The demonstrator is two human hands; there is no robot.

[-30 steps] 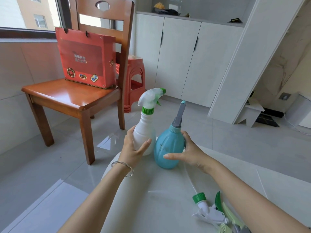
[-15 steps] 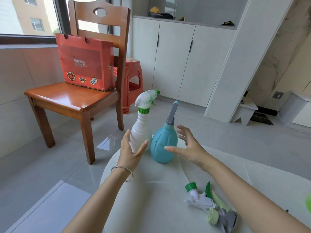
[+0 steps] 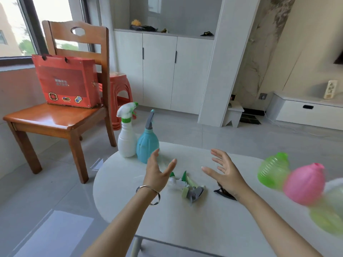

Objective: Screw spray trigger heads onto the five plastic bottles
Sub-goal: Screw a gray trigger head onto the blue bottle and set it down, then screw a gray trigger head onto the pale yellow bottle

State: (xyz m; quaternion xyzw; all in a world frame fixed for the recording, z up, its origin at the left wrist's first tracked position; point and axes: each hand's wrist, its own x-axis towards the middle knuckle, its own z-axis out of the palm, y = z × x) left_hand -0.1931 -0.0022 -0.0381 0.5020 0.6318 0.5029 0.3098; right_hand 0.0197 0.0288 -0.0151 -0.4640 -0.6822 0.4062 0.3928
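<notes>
spray trigger heads loose on desk, between the hands | white bottle, blue bottle upright at far-left edge, heads on | green bottle, pink bottle blurred at right | left hand, right hand above desk, fingers spread wide, holding nothing

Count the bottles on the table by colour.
white bottle: 1
teal bottle: 1
green bottle: 1
pink bottle: 1
yellow-green bottle, badly blurred at the frame edge: 1
Total: 5
</notes>
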